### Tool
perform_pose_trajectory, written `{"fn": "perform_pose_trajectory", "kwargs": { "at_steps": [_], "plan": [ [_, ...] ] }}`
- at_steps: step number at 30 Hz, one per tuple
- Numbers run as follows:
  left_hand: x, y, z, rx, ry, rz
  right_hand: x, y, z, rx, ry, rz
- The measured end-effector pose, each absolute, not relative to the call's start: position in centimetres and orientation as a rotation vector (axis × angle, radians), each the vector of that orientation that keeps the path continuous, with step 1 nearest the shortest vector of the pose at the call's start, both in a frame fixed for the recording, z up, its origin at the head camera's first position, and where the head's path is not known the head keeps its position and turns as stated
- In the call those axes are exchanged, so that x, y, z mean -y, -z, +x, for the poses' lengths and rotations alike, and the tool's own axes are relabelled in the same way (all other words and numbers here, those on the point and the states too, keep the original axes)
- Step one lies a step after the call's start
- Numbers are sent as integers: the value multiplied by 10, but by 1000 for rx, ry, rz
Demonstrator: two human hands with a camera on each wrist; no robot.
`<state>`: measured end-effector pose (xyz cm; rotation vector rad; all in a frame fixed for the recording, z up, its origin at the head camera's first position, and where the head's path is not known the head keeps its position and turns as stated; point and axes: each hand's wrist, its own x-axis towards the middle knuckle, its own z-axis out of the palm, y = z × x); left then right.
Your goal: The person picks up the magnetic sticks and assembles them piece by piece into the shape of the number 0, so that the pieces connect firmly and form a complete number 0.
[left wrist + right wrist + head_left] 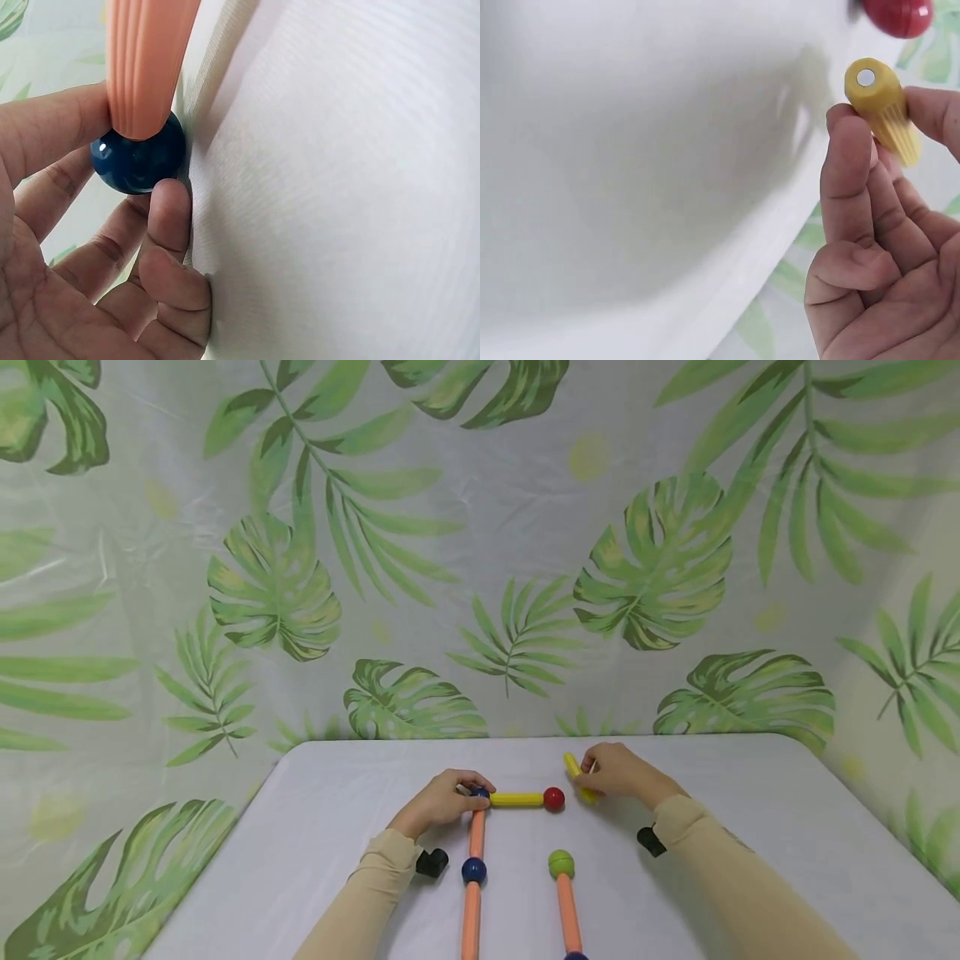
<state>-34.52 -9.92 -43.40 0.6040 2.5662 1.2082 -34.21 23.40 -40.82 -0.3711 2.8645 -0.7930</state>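
With thumb and fingers, my left hand (441, 799) holds a dark blue ball (135, 161) at the far corner of a row of magnetic rods and balls. An orange ribbed rod (146, 67) meets this ball, and a yellow rod (517, 799) runs right from it to a red ball (553, 799). Raised off the table, a second yellow rod (885, 105) is pinched between thumb and fingers of my right hand (621, 771). A round magnet shows in that rod's end face. It is tilted, just right of the red ball and apart from it.
Nearer to me, a blue ball (474, 870) joins two orange rods in line. To its right, a green ball (561, 863) tops another orange rod (569, 914), with a blue ball partly cut off below. A leaf-patterned curtain (517, 568) hangs behind the white table (787, 827).
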Motion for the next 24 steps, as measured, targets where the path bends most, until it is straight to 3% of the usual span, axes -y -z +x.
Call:
{"fn": "perform_pose_trajectory", "kwargs": {
  "at_steps": [14, 24],
  "plan": [
    [100, 437, -345, -2539, -1250, 601, -224, 416, -314, -2696, 1196, -133],
    [100, 439, -346, -2534, -1256, 598, -211, 422, -297, -2618, 1288, -126]
  ]
}}
